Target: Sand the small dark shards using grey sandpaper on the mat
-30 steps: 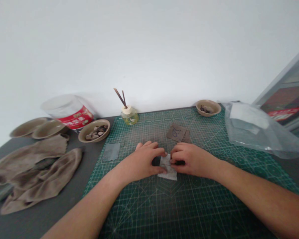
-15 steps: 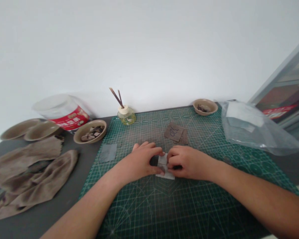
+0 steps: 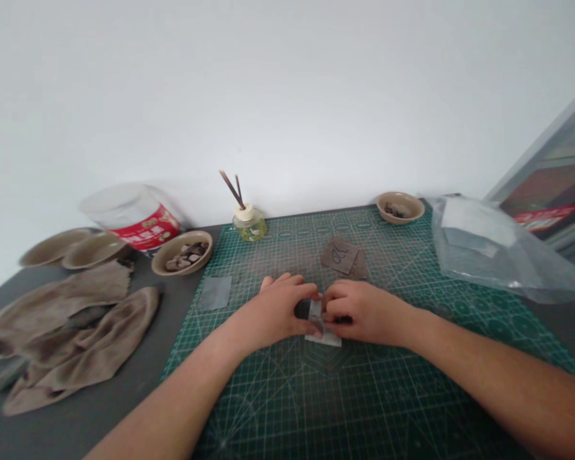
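A small pale, thin sheet (image 3: 324, 336) lies on the green cutting mat (image 3: 278, 409) between my hands; it looks like paper or film, partly covered by fingers. My left hand (image 3: 280, 310) holds it from the left, thumb at the near part and index finger at the far part, with a gap between them. From the right, my right hand (image 3: 359, 310) has its fingers curled and closed on the sheet's right side. What its fingertips pinch there is partly hidden. Just beyond the hands lie two brown-grey square pieces (image 3: 340, 254), one with a dark looping mark.
A translucent square (image 3: 215, 293) lies left on the mat. Bowls with small pieces stand at left (image 3: 183, 253) and back right (image 3: 400, 208). Also around are a reed diffuser (image 3: 250, 223), a red-labelled tub (image 3: 146, 230), a brown cloth (image 3: 81, 345) and a clear plastic bag (image 3: 498, 249).
The whole view has shifted slightly, so things appear a little farther right. Both hands keep nearly the same hold on the pale sheet.
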A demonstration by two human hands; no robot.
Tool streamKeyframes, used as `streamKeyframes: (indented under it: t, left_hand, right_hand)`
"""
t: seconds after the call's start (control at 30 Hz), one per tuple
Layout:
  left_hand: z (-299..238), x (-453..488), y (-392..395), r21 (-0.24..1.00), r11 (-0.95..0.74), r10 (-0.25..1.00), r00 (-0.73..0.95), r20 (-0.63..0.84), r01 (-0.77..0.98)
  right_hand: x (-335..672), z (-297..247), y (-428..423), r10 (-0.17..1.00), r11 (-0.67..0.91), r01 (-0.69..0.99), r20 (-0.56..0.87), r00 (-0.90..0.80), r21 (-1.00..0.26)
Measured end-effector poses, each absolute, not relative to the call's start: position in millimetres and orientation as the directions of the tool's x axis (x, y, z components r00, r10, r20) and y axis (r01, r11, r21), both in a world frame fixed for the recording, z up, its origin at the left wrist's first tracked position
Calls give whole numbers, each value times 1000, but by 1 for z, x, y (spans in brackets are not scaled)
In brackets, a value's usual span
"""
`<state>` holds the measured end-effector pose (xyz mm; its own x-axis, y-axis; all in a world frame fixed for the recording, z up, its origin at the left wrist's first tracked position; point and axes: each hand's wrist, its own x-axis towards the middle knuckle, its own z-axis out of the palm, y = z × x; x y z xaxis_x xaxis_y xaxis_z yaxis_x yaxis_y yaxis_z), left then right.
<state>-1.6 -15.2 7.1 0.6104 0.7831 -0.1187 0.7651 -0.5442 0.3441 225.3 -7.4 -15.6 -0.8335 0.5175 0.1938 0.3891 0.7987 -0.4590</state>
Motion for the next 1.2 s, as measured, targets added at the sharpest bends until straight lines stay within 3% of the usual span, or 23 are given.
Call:
streamKeyframes:
  t: [0.07, 0.2, 0.4, 1.2]
  left_hand:
    - [6, -2, -15, 345, -543, 785, 609, -115, 765]
    - [6, -1, -15, 341, -555, 780, 617, -105, 759]
    - [5, -2, -15, 347, -561, 775, 624, -98, 752]
    - [9, 0, -16, 374, -534, 775, 615, -142, 758]
  right_hand:
    - [224, -16, -8, 496, 800, 366, 180, -849, -475]
    - [221, -14, -8, 594, 758, 471, 180, -784, -452]
    - [221, -11, -9, 522, 779, 387, 168, -836, -494]
    - [214, -16, -13, 534, 808, 404, 245, -809, -429]
